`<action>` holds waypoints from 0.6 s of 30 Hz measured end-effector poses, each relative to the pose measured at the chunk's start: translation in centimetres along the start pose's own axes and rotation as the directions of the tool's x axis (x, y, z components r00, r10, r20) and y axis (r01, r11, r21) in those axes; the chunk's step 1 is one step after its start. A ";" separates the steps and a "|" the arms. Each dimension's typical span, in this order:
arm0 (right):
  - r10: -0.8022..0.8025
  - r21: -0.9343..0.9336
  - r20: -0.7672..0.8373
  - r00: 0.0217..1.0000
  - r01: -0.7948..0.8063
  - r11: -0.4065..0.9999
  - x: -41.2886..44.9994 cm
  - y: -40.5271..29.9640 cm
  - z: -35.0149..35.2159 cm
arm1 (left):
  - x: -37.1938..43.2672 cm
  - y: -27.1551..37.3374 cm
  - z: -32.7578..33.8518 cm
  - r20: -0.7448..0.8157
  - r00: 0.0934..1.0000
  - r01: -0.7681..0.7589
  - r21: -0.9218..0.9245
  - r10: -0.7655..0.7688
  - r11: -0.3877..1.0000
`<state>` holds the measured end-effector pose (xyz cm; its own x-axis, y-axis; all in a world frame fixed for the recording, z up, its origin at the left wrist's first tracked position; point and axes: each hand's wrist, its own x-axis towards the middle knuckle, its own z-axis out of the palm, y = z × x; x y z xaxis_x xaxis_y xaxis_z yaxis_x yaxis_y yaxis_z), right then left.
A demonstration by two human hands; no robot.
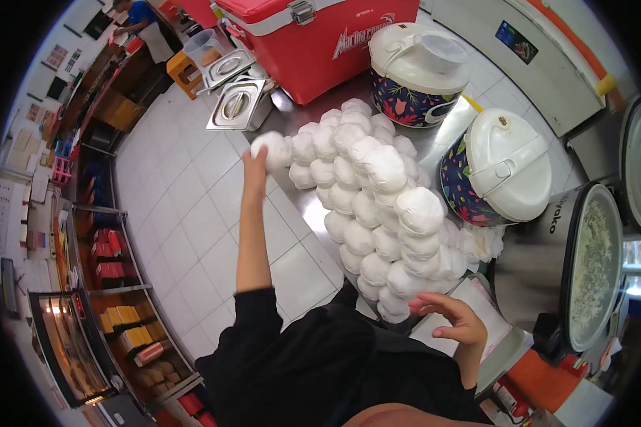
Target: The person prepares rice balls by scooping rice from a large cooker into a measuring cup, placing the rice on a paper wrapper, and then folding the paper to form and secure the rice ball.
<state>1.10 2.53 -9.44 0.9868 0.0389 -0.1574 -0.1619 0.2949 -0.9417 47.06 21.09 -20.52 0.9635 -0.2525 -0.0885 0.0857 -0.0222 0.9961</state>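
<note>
My left hand [256, 168] reaches out to the far left end of a tall pile of white wrapped bundles [360, 208], its fingers against a round white wrapped bundle [272, 152]. That bundle is at the pile's outer edge, beside its neighbours. Near my body, my right hand [454, 320] is empty, fingers curved and apart, just right of the pile's near end. Below it lies a tray with white sheets [481, 309]. The pile is stacked in several layers on a steel table [315, 211]. What is inside the bundles is hidden.
A red cooler box [320, 53] stands behind the pile. Two patterned lidded containers [419, 74] and a large Miyako rice cooker [539, 256] with cooked rice flank the right. Lidded steel pans [237, 104] sit far left. Shelves [120, 288] line the left; a person [144, 26] works beyond.
</note>
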 end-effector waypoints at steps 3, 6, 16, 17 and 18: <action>-0.003 0.001 -0.136 0.991 0.003 1.000 0.0 0.2 0.3 | 11.3 -2.8 1.6 -0.054 0.998 -0.016 0.258 0.031 0.966; 0.017 0.041 -0.245 0.969 -0.007 0.999 -1.4 0.1 1.0 | 17.6 -5.8 3.9 -0.022 0.977 0.211 0.224 -0.212 0.951; 0.086 -0.248 -0.464 0.881 -0.223 0.943 -11.2 -3.6 3.5 | 19.7 -6.3 8.4 0.324 0.946 -0.317 0.919 0.008 0.234; 0.067 -0.250 -0.499 0.864 -0.218 0.943 -13.2 -5.5 3.8 | 19.3 -5.3 8.5 0.336 0.942 -0.335 0.929 0.021 0.154; 0.077 -0.368 -0.495 0.865 -0.290 0.884 -15.2 -7.7 3.6 | 19.1 -3.7 7.3 0.334 0.942 -0.336 0.939 0.046 0.068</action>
<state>-12.65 3.09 1.30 0.8365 -0.4163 -0.3562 -0.4323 -0.1020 -0.8959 63.33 9.31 -25.87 0.8265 -0.5617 -0.0377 -0.5564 -0.8252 0.0977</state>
